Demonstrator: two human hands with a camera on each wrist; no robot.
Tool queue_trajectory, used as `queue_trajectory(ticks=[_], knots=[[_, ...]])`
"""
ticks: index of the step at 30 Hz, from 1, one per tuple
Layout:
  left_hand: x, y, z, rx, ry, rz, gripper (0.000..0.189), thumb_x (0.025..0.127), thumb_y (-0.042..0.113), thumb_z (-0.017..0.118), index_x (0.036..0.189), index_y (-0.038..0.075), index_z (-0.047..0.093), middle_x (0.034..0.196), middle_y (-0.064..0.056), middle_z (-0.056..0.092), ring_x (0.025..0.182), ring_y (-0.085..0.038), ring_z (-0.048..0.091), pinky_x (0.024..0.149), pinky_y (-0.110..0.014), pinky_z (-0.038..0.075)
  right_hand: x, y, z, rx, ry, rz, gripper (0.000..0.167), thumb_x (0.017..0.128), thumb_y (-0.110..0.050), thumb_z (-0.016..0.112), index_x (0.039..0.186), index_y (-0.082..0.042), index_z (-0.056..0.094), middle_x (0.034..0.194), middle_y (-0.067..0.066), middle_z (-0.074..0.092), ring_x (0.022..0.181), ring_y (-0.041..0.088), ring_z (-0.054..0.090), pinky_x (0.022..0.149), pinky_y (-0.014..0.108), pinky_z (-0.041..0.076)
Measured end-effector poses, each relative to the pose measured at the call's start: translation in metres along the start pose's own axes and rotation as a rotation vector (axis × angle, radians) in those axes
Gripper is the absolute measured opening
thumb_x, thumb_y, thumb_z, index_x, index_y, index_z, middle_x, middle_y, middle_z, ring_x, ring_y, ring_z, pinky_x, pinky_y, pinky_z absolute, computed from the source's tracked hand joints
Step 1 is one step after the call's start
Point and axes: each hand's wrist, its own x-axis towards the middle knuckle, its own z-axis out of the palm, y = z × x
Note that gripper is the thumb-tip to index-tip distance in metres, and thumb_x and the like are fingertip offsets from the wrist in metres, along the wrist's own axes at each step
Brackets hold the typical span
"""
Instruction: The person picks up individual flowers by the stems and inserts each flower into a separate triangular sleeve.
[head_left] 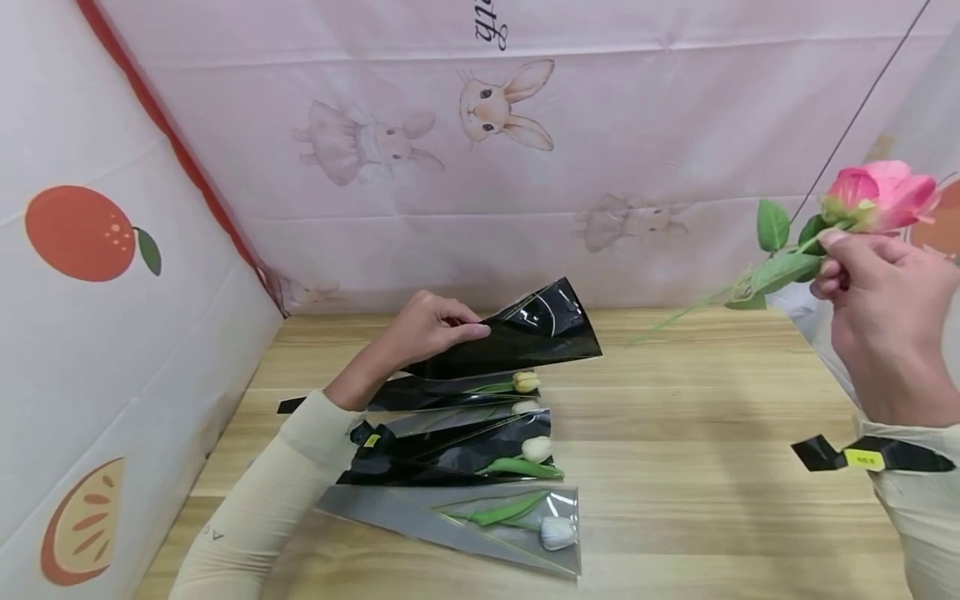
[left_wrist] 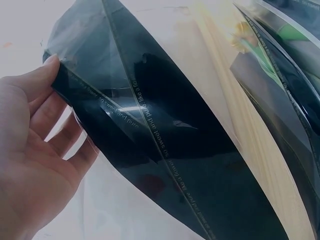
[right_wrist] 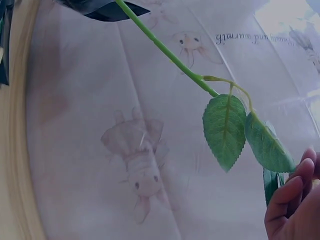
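Observation:
My left hand [head_left: 429, 330] pinches the edge of a black flower sleeve [head_left: 536, 337] between thumb and fingers. In the left wrist view the sleeve [left_wrist: 165, 130] shows small printed lettering along its gold lines. My right hand [head_left: 892, 308] holds an artificial pink rose [head_left: 885, 198] by the stem just below its bloom, up at the right. Its green stem slants down left toward the sleeve, its thin end apart from the sleeve's wide end. Serrated leaves [right_wrist: 224, 131] hang from the stem in the right wrist view, where the bloom is out of sight.
Several wrapped tulips lie in a row on the wooden table [head_left: 675, 467]: a yellow tulip [head_left: 527, 382], white tulips [head_left: 537, 449] in dark sleeves, and one in a grey sleeve [head_left: 382, 508] nearest me. A pink rabbit-print cloth [head_left: 637, 125] hangs behind, a white fruit-print cloth [head_left: 112, 350] at left.

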Motion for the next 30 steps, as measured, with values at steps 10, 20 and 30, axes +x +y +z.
queue_trajectory(ticks=[10, 20, 30], knots=[[0.001, 0.003, -0.001, -0.027, -0.006, 0.005, 0.009, 0.094, 0.021, 0.079, 0.094, 0.015, 0.085, 0.088, -0.001, 0.081, 0.062, -0.019, 0.064, 0.066, -0.038, 0.055, 0.002, -0.005, 0.030, 0.091, 0.072, -0.099, 0.027, 0.078, -0.001, 0.089, 0.092, 0.016, 0.072, 0.084, 0.012, 0.062, 0.051, 0.017, 0.051, 0.049, 0.021, 0.050], [0.002, 0.006, -0.001, -0.067, 0.001, -0.013, 0.010, 0.095, 0.023, 0.078, 0.096, 0.015, 0.085, 0.089, -0.001, 0.081, 0.058, -0.017, 0.060, 0.064, -0.035, 0.052, 0.000, 0.007, 0.050, 0.172, 0.108, -0.183, 0.020, 0.078, 0.009, 0.085, 0.081, 0.018, 0.068, 0.072, 0.014, 0.063, 0.042, 0.018, 0.049, 0.042, 0.022, 0.046], [0.006, 0.015, 0.001, -0.122, 0.013, -0.089, 0.013, 0.096, 0.028, 0.077, 0.096, 0.018, 0.085, 0.089, 0.001, 0.081, 0.062, -0.014, 0.060, 0.063, -0.026, 0.050, -0.009, 0.024, 0.078, 0.180, 0.057, -0.259, 0.020, 0.079, 0.008, 0.084, 0.082, 0.021, 0.069, 0.059, 0.013, 0.060, 0.039, 0.018, 0.045, 0.041, 0.021, 0.044]])
